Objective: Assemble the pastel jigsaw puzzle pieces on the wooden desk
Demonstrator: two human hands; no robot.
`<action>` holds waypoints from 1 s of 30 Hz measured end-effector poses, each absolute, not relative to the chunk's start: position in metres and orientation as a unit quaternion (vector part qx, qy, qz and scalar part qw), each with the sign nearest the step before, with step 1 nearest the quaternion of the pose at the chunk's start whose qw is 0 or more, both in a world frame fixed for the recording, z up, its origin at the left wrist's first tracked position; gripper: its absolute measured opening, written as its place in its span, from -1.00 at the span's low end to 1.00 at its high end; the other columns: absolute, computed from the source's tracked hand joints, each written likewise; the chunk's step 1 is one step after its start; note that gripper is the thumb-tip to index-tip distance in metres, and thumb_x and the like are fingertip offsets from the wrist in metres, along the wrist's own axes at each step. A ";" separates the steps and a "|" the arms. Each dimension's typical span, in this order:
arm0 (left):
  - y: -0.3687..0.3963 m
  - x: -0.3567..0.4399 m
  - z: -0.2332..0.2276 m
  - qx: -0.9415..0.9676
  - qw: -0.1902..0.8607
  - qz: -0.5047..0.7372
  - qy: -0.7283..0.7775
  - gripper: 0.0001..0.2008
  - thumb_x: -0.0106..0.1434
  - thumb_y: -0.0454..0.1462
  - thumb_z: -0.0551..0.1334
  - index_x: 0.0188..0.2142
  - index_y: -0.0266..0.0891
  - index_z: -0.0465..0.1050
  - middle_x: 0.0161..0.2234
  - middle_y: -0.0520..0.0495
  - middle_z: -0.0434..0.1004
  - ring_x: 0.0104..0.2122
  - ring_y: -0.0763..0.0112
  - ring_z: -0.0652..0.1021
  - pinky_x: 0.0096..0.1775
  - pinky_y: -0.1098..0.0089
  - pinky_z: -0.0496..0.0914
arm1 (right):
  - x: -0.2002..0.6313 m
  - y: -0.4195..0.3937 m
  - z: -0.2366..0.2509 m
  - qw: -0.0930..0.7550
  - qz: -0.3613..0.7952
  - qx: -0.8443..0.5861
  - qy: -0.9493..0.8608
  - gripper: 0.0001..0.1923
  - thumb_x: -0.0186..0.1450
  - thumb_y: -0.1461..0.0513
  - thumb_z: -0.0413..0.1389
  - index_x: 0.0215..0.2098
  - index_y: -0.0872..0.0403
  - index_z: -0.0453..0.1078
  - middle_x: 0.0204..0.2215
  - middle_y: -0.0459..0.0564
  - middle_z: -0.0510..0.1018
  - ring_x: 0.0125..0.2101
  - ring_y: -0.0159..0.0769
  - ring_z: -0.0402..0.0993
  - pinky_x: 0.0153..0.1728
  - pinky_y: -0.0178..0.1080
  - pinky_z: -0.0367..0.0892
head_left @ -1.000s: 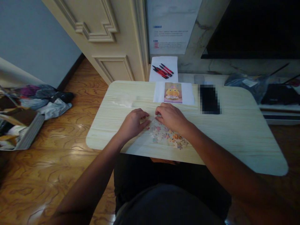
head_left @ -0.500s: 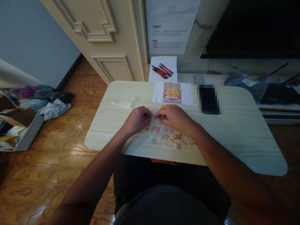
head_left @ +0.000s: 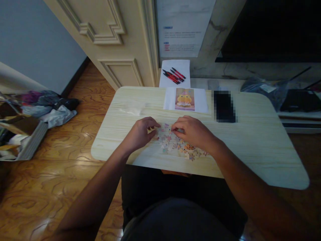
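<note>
A pile of small pastel jigsaw pieces (head_left: 175,144) lies on a pale wooden table (head_left: 250,147) in front of me. My left hand (head_left: 140,134) rests at the pile's left edge, fingers curled, fingertips touching a piece near the top. My right hand (head_left: 194,132) covers the pile's upper right, thumb and forefinger pinched on a small piece. Beyond the hands lies a reference picture (head_left: 185,99) of a yellow cartoon figure on white paper.
A dark phone (head_left: 224,105) lies right of the picture and a clear plastic bag (head_left: 132,108) to its left. Red and black pens (head_left: 174,75) sit on a white sheet behind the table. Clothes and a box (head_left: 32,117) lie on the floor at left.
Both hands have slid a little toward me over the pile, and the right hand has shifted to the right. The pieces at the pile's top are now uncovered.
</note>
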State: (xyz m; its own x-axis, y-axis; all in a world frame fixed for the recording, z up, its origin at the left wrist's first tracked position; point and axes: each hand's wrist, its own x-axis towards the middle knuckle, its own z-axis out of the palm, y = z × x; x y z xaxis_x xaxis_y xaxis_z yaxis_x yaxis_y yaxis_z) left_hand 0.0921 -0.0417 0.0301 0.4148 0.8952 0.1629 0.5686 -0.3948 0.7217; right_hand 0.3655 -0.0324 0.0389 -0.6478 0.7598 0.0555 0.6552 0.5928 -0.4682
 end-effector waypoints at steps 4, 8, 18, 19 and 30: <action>-0.063 0.085 0.037 0.792 0.257 0.268 0.484 -0.89 0.31 -0.39 0.45 -0.17 -0.22 0.71 -0.23 -0.09 0.66 -0.28 0.34 0.61 -0.20 0.32 0.53 | 0.363 -0.043 0.043 0.112 0.221 -0.389 -0.887 -0.86 0.47 0.32 0.27 -0.09 0.02 0.69 -0.11 0.03 0.72 -0.05 -0.11 0.58 -0.01 -0.12 0.37; -0.091 0.085 0.034 0.800 0.254 0.266 0.474 -0.93 0.41 -0.33 0.40 -0.15 -0.22 0.71 -0.23 -0.11 0.65 -0.25 0.30 0.63 -0.17 0.29 0.55 | 0.364 -0.056 0.048 0.113 0.225 -0.390 -0.886 -0.86 0.47 0.32 0.29 -0.08 0.04 0.70 -0.10 0.05 0.73 -0.05 -0.10 0.58 0.01 -0.11 0.38; -0.119 0.099 0.012 0.824 0.216 0.249 0.460 -0.80 0.47 -0.28 0.38 0.06 -0.19 0.65 -0.13 -0.17 0.62 -0.14 0.17 0.63 -0.10 0.22 0.56 | 0.357 -0.085 0.047 0.080 0.203 -0.393 -0.894 -0.87 0.42 0.23 0.40 -0.06 0.01 0.69 -0.11 0.06 0.69 -0.03 -0.04 0.55 0.05 -0.06 0.38; -0.118 0.100 0.012 0.829 0.214 0.243 0.456 -0.84 0.48 -0.30 0.36 0.03 -0.19 0.66 -0.14 -0.17 0.62 -0.15 0.18 0.62 -0.10 0.23 0.55 | 0.357 -0.086 0.047 0.074 0.194 -0.395 -0.895 -0.85 0.41 0.22 0.42 -0.06 0.02 0.69 -0.11 0.07 0.69 -0.03 -0.03 0.55 0.06 -0.05 0.39; -0.110 0.101 0.020 0.871 0.147 0.223 0.412 -0.74 0.62 -0.29 0.18 -0.12 -0.27 0.67 -0.19 -0.21 0.63 -0.17 0.19 0.60 -0.10 0.22 0.54 | 0.364 -0.084 0.034 0.098 0.213 -0.399 -0.887 -0.93 0.45 0.23 0.40 -0.11 0.00 0.73 -0.17 0.01 0.74 -0.09 -0.11 0.60 0.06 -0.07 0.39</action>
State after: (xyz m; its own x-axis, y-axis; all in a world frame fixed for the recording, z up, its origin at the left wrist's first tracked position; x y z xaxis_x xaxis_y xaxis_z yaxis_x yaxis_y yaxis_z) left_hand 0.1010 -0.1105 0.0203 0.5616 0.7827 0.2683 0.6518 -0.6183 0.4392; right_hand 0.3642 -0.0839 0.0337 -0.6623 0.7492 0.0034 0.6661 0.5909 -0.4552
